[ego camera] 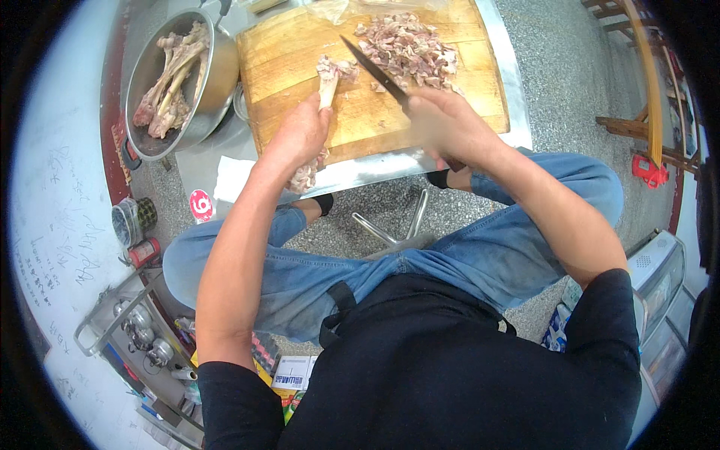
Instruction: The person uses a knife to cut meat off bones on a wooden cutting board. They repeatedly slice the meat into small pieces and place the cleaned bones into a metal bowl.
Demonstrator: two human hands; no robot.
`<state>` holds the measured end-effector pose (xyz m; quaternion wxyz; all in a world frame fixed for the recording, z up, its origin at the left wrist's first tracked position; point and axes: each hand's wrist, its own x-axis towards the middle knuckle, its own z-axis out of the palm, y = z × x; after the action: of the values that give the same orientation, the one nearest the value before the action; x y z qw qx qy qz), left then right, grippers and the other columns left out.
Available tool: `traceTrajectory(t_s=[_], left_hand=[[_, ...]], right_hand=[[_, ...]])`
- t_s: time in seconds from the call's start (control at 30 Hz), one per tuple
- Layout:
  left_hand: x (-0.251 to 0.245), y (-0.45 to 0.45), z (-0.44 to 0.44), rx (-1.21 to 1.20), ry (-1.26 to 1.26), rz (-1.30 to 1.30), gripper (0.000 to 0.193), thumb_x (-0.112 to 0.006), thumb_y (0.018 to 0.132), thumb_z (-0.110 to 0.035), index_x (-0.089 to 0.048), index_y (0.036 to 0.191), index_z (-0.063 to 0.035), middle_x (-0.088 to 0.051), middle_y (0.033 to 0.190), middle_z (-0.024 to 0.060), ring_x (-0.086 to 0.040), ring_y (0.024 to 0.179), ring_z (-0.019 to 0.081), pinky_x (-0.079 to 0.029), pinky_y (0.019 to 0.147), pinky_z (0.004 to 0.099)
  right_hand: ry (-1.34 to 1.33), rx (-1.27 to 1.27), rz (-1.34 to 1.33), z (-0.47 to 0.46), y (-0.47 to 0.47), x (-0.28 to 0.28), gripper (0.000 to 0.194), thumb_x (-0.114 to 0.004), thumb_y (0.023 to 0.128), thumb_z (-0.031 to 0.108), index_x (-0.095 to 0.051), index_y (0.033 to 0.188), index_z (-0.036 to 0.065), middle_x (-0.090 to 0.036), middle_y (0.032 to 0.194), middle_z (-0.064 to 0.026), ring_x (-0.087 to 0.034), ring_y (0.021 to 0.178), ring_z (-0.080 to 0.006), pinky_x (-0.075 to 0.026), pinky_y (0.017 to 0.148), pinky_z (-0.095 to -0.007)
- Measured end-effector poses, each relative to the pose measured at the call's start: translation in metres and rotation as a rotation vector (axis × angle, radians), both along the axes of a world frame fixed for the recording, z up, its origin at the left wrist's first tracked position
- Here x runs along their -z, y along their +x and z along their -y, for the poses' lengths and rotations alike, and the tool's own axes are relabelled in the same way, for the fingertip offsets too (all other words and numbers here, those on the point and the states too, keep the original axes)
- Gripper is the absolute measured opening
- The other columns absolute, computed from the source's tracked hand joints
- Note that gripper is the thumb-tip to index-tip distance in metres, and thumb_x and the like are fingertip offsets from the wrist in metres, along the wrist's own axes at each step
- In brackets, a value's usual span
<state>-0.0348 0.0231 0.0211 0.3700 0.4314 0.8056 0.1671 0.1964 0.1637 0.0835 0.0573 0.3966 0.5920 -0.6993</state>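
Observation:
My left hand (304,126) grips a meaty bone (329,87) by its shaft, at the left front of a wooden cutting board (382,138). One knobby end points away from me over the board; the other, with meat on it, shows below my hand by the table edge. In my right hand (450,124), partly blurred, is a knife (374,67) with a dark blade, its tip pointing up and left. The blade is apart from the bone. A heap of cut meat pieces (410,50) lies on the board beyond the knife.
Left of the board stands a metal pot (222,84) holding several bones (174,79). A plastic bag (332,8) lies at the board's far edge. The metal tabletop (388,171) ends just before my knees. A wooden rack (630,124) stands at the right.

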Motion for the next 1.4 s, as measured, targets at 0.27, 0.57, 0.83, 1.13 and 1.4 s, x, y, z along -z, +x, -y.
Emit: traceTrajectory(t_s=[0.27, 0.57, 0.83, 1.13, 1.4], left_hand=[[-0.009, -0.001, -0.003, 0.042, -0.042, -0.185, 0.034, -0.05, 0.105, -0.022, -0.054, 0.128, 0.0042, -0.069, 0.09, 0.0325, -0.071, 0.075, 0.0442, -0.055, 0.073, 0.0543], [-0.01, -0.004, -0.002, 0.088, -0.116, -0.345, 0.033, -0.045, 0.104, -0.019, -0.052, 0.128, 0.0029, -0.068, 0.104, 0.036, -0.068, 0.1, 0.0516, -0.053, 0.086, 0.0589], [-0.021, -0.011, -0.001, 0.195, -0.15, -0.615, 0.044, -0.049, 0.099, -0.014, -0.048, 0.141, -0.0015, -0.072, 0.111, 0.0284, -0.072, 0.1, 0.0459, -0.058, 0.086, 0.0531], [-0.032, -0.011, -0.003, 0.255, -0.138, -0.756, 0.045, -0.051, 0.1, -0.013, -0.049, 0.143, -0.0055, -0.069, 0.113, 0.024, -0.074, 0.096, 0.0416, -0.062, 0.08, 0.0478], [-0.027, -0.015, -0.005, 0.229, -0.126, -0.73, 0.05, -0.047, 0.1, -0.016, -0.045, 0.151, -0.0141, -0.068, 0.116, 0.0243, -0.072, 0.098, 0.0436, -0.058, 0.084, 0.0527]], right_hand=[[0.121, -0.168, 0.085, 0.004, -0.007, 0.005, 0.033, -0.045, 0.108, 0.026, -0.06, 0.1, -0.002, -0.061, 0.077, -0.0073, -0.057, 0.046, -0.014, -0.048, 0.043, -0.0315], [0.506, -0.293, 0.076, 0.002, 0.008, 0.029, 0.037, -0.047, 0.105, 0.027, -0.068, 0.109, -0.003, -0.071, 0.082, -0.0197, -0.068, 0.059, -0.0266, -0.056, 0.056, -0.041], [1.015, -0.477, 0.084, -0.015, -0.001, 0.004, 0.028, -0.054, 0.1, 0.025, -0.072, 0.106, 0.004, -0.073, 0.091, -0.0226, -0.07, 0.088, -0.0426, -0.056, 0.083, -0.0523], [1.171, -0.681, 0.182, -0.02, -0.025, -0.025, 0.029, -0.053, 0.1, 0.025, -0.072, 0.101, 0.003, -0.073, 0.088, -0.0212, -0.071, 0.087, -0.0401, -0.057, 0.082, -0.0524], [1.124, -0.681, 0.264, -0.021, -0.044, 0.002, 0.028, -0.054, 0.102, 0.025, -0.072, 0.106, 0.003, -0.073, 0.092, -0.0218, -0.07, 0.094, -0.0399, -0.054, 0.086, -0.0511]])
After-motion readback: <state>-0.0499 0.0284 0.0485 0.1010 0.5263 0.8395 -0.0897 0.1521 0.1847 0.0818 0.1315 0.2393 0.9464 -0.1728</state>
